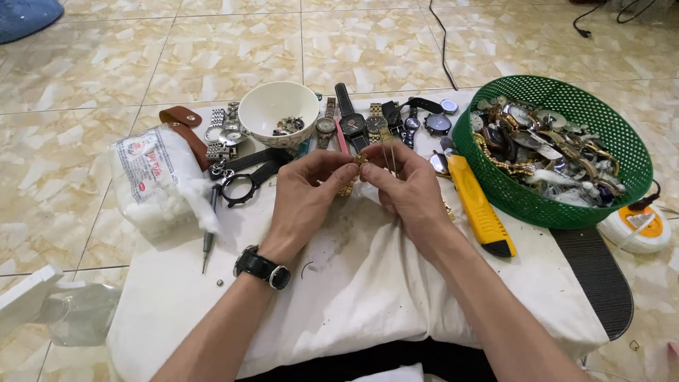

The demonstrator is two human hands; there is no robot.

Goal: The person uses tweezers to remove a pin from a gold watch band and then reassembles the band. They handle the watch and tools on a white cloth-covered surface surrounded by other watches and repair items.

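Note:
My left hand (305, 185) and my right hand (403, 180) meet over a white cloth (368, 283), fingertips pinched together on a small gold-coloured watch piece (358, 162) with a gold band hanging below it. The right hand also holds thin metal tweezers (388, 154) that point upward. A black wristwatch (263, 267) is on my left wrist. Just beyond the hands lies a row of wristwatches (368, 122) with black and metal straps.
A white bowl (278, 107) with small parts stands behind the hands. A green plastic basket (559, 152) full of watches is at the right, a yellow utility knife (479, 205) beside it. A bag of cotton (157, 180), a screwdriver (209, 230) and black tools lie left.

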